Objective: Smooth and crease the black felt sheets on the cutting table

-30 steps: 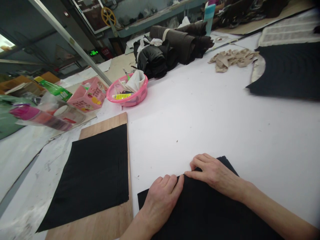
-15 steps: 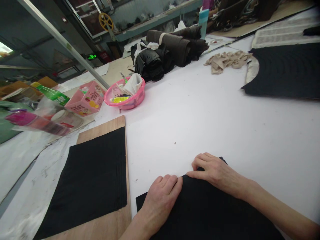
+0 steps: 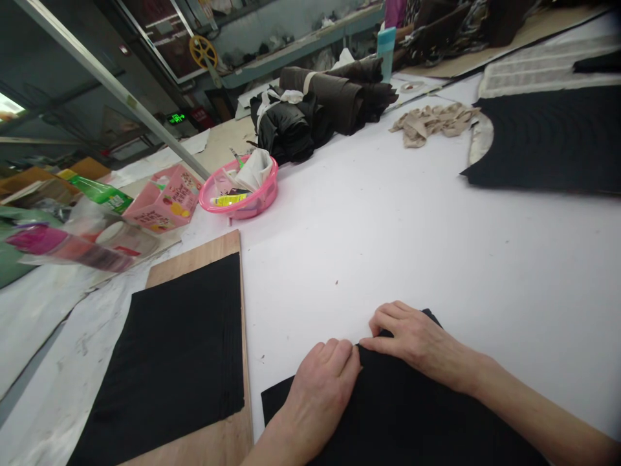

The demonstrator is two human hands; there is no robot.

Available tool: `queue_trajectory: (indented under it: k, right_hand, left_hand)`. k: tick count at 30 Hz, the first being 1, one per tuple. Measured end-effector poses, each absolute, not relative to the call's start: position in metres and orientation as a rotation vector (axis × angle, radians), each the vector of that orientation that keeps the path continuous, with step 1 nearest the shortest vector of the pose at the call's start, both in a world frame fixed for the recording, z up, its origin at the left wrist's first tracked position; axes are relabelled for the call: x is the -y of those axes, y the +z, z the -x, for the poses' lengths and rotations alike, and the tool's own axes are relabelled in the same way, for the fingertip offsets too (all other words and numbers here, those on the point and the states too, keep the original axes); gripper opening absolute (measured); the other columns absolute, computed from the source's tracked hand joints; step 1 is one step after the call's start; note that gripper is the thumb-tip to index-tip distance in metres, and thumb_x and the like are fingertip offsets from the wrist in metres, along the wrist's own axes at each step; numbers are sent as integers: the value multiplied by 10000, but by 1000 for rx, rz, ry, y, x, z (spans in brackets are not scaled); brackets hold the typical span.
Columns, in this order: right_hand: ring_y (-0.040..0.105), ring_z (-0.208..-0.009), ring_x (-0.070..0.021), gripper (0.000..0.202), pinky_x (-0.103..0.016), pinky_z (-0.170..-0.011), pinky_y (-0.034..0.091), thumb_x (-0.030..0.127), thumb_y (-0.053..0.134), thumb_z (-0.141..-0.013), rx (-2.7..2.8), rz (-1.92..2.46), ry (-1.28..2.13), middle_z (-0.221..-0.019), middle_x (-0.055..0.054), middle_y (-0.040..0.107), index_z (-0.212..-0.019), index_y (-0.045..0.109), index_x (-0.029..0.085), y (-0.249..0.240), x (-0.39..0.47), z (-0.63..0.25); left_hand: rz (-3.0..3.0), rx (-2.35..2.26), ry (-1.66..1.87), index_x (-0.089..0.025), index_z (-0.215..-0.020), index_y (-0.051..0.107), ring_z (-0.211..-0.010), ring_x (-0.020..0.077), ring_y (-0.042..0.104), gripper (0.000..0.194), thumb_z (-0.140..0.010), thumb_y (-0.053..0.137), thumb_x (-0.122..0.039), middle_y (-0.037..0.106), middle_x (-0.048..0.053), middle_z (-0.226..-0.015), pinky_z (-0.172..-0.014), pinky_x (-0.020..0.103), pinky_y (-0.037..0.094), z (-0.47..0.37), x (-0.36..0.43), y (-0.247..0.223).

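Note:
A stack of black fabric pieces lies on the white table right in front of me. My left hand rests on its far edge, fingers curled together over the cloth. My right hand sits beside it at the same edge, thumb and fingers pinching the top layer near the far corner. The fingertips of both hands nearly touch. To the left, a second stack of black fabric squares lies on a wooden board.
A pink basin with small items, a pink carton and bottles stand at the back left. Dark fabric rolls and beige strips lie farther back. A large black fabric piece covers the right rear.
The view has shifted slightly, so everything sits a little left and lower. Both hands stay at the fabric's far edge, their fingertips drawing a bit closer together.

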State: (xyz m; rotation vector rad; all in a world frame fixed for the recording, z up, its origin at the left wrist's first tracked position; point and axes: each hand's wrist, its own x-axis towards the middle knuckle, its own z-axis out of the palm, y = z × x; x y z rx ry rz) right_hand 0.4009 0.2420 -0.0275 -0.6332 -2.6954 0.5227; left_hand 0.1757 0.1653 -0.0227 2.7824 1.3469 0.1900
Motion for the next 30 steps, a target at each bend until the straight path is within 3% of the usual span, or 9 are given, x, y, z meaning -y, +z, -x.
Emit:
queue_trajectory:
  k: [3,8,12,24,30]
  right_hand:
    - [459,-873,-181,228,-334,-773,359,175,452,-1014,2688,629,521,-939,-37,550,-1122,638,251,-27,-242,-399]
    - [455,-874,-174,210,-331,-755,341,200,461,-1019,2645,630,542,-938,-25,556,-1094,644,269,-30,-247,-402]
    - [456,-882,-176,195,-340,-758,330,206,478,-1014,2644,634,572,-934,-15,562,-1065,651,280,-32,-252,-410]
    - [463,-859,-179,202,-337,-762,365,151,473,-998,2711,628,458,-915,-32,551,-1075,646,224,-24,-247,-413]
    - [460,-849,-181,189,-333,-750,365,163,463,-1004,2717,645,435,-905,-33,546,-1046,638,220,-24,-244,-412]
  left_hand:
    - [-2739,-1425,260,-153,-1027,588,-726,188,523,135,-957,480,-112,552,26,-835,-641,334,464,-180,-164,-30]
    - [-2741,-1420,443,-139,-1196,566,-774,175,556,254,-970,456,-99,602,45,-913,-676,305,484,-176,-162,-36]
    - [-2733,-1423,510,-135,-1211,576,-798,171,573,275,-969,455,-88,621,55,-943,-715,301,505,-174,-161,-37]
    - [-2790,-1402,442,-151,-1251,564,-786,163,570,296,-986,434,-129,601,56,-929,-693,288,512,-175,-163,-34]
    - [-2808,-1364,412,-113,-1140,584,-762,177,559,267,-995,361,-104,585,56,-872,-666,299,508,-188,-169,-26]
